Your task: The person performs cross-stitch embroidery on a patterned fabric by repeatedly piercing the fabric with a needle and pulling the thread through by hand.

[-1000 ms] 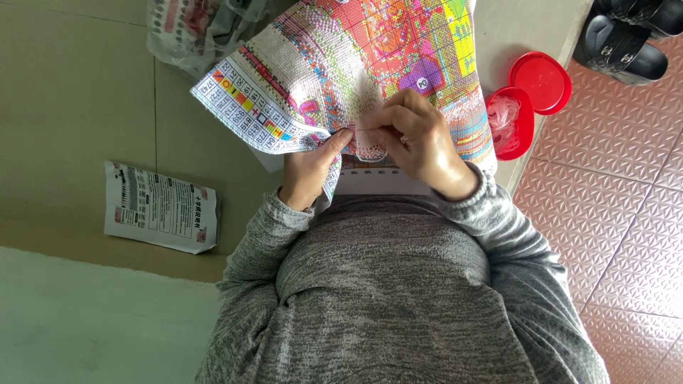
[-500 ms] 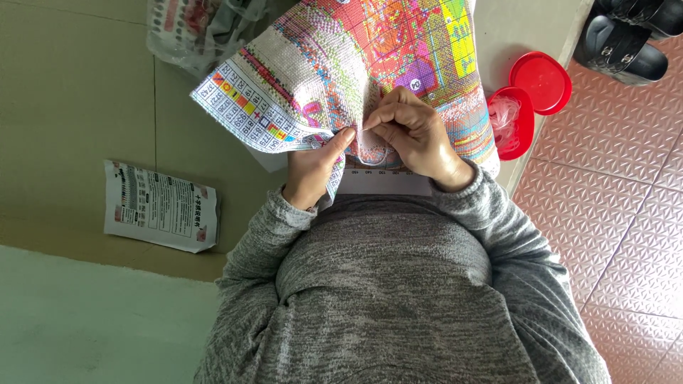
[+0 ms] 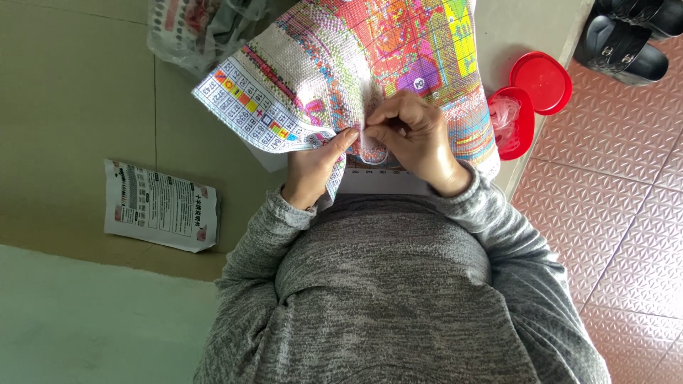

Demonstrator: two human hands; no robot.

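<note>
A large cross-stitch cloth [image 3: 334, 64], bright with pink, orange and yellow stitching and a colour key grid along one edge, lies over the table toward me. My left hand [image 3: 313, 171] grips its folded near edge, thumb on top. My right hand [image 3: 413, 135] rests on the cloth just beside it, fingertips pinched together at the fabric. Whatever thin thing they may pinch is too small to see. Both grey sleeves reach up from my chest.
A printed paper sheet [image 3: 160, 206] lies left on the olive tabletop [image 3: 71, 107]. A clear plastic bag [image 3: 188, 28] sits at the far edge. A red heart-shaped box [image 3: 514, 124] with thread and its lid [image 3: 544, 82] stand right. Black sandals [image 3: 626, 43] rest on the red tiled floor [image 3: 612, 213].
My right hand's fingertips have drawn closer together on the cloth and shifted slightly. The left hand keeps its grip on the folded edge.
</note>
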